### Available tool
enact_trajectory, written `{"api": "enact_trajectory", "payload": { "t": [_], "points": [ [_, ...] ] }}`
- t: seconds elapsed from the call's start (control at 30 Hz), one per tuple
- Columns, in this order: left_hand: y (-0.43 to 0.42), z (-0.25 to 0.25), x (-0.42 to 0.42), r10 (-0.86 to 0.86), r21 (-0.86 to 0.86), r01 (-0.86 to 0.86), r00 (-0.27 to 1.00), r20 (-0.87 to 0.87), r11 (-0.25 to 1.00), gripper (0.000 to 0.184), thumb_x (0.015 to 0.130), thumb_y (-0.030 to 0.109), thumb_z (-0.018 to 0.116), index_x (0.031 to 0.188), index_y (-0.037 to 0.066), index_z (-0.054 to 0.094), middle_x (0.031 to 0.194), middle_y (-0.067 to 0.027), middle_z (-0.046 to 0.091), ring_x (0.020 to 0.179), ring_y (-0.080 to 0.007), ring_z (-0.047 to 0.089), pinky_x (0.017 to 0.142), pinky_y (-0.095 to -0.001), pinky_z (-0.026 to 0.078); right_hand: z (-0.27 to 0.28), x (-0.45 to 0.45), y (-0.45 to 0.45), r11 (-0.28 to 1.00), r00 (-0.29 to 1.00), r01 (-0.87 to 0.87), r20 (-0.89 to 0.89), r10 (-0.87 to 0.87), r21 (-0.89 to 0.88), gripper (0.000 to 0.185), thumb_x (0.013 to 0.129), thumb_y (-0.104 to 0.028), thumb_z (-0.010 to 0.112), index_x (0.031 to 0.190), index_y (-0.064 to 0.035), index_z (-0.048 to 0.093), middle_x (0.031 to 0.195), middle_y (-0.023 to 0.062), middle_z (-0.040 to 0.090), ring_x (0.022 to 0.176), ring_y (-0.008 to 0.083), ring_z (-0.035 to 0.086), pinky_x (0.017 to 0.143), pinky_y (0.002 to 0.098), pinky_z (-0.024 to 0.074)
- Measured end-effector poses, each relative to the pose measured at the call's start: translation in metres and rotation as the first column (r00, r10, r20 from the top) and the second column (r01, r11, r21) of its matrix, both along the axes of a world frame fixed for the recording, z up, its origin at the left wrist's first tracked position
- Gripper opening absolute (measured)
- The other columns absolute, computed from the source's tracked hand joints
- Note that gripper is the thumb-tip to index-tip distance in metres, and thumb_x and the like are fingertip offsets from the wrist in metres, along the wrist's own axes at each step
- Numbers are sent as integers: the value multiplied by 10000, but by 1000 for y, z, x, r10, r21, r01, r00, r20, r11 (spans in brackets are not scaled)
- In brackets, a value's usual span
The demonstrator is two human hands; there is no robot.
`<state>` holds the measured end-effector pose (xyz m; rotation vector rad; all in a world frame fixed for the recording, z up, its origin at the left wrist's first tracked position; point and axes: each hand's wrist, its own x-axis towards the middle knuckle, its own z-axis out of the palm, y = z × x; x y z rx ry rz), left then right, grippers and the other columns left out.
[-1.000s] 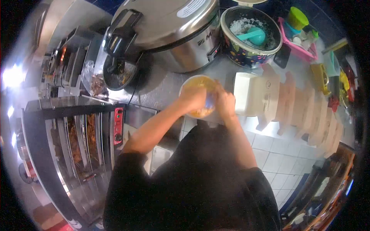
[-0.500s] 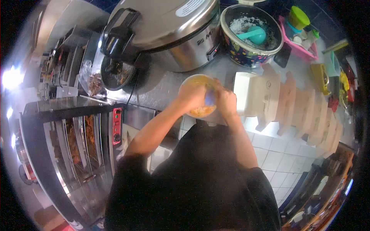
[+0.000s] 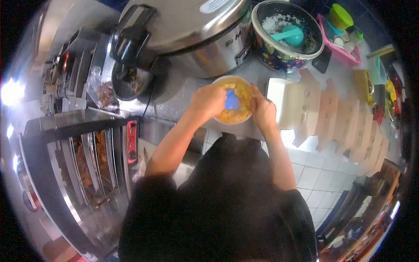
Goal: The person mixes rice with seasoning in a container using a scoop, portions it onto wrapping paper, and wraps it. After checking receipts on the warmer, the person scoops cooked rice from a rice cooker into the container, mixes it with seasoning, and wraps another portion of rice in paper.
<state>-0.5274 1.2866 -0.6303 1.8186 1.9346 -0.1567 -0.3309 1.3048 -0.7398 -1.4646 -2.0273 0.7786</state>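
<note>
A round bowl point(image 3: 214, 83) of yellow food point(image 3: 242, 114) is in front of me at the counter's near edge. My left hand point(image 3: 208, 101) is closed at the bowl's left side around the end of a blue utensil point(image 3: 231, 100), whose wide part lies in the food. At the right rim, my right hand point(image 3: 264, 110) is closed on the bowl, thumb near the edge. An open cardboard box point(image 3: 276, 98) with a white inside stands just right of that hand.
Behind the bowl stands a large steel cooker point(image 3: 205, 56). A patterned pot point(image 3: 279, 59) of white rice holds a teal scoop point(image 3: 293, 36). More cardboard boxes point(image 3: 327, 111) line the right. A glass-fronted warmer point(image 3: 87, 161) and a black pan point(image 3: 131, 83) are left.
My left hand has moved left and up from over the bowl, and more of the blue utensil and the food shows. The bowl and my right hand have shifted slightly right and up.
</note>
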Motion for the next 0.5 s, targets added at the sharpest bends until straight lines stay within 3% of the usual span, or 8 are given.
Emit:
{"api": "enact_trajectory", "payload": {
  "t": [0.07, 0.13, 0.27, 0.33, 0.43, 0.5],
  "points": [
    [3, 0, 2, -5, 26, 4, 999, 48, 1000, 247, 923, 259, 568, 974, 80, 731, 942, -208, 712, 913, -393, 692, 807, -506, 541, -2, 1, 0, 1000, 1000, 0, 23, 1, -29, 389, 934, -124, 574, 1323, -107, 591, 891, 235, 682, 749, 414, 667, 663, 477, 535],
    [3, -21, 10, 111, -17, -113, 991, -71, 994, 240, 922, 262, 570, 958, 91, 736, 925, -200, 712, 892, -385, 694, 791, -515, 539, 5, -2, -1, 1000, 1000, 24, 17, -24, 19, 392, 938, -138, 572, 1328, -108, 586, 899, 232, 685, 751, 417, 667, 668, 485, 537],
    [2, -18, 9, -36, 32, 39, 996, -77, 999, 253, 932, 274, 554, 975, 98, 731, 917, -200, 710, 885, -382, 695, 779, -516, 540, 6, -3, 5, 1000, 1000, 18, -6, -19, -14, 388, 941, -147, 569, 1327, -105, 583, 919, 231, 687, 757, 422, 666, 672, 489, 540],
    [-8, -32, 19, 76, 121, -66, 994, -83, 990, 253, 932, 278, 553, 970, 96, 725, 903, -194, 711, 869, -377, 698, 766, -515, 543, 4, -2, -1, 999, 1000, 24, -16, -24, 28, 373, 948, -160, 568, 1316, -103, 592, 908, 228, 689, 746, 421, 669, 663, 490, 542],
    [-15, -39, 13, -19, 52, 21, 999, -34, 998, 248, 931, 273, 556, 1000, 99, 720, 903, -184, 713, 853, -377, 700, 755, -513, 548, 0, 0, -1, 999, 999, 32, -22, -31, 39, 360, 949, -158, 566, 1303, -103, 604, 883, 223, 693, 729, 416, 675, 652, 484, 547],
    [-11, -42, 14, 38, 73, -33, 997, -69, 997, 239, 931, 264, 558, 993, 104, 724, 896, -181, 713, 834, -376, 700, 748, -513, 549, 0, -1, 1, 998, 999, 37, -26, -35, 56, 354, 950, -156, 567, 1297, -104, 609, 877, 226, 692, 723, 416, 675, 649, 482, 549]
  ]
}}
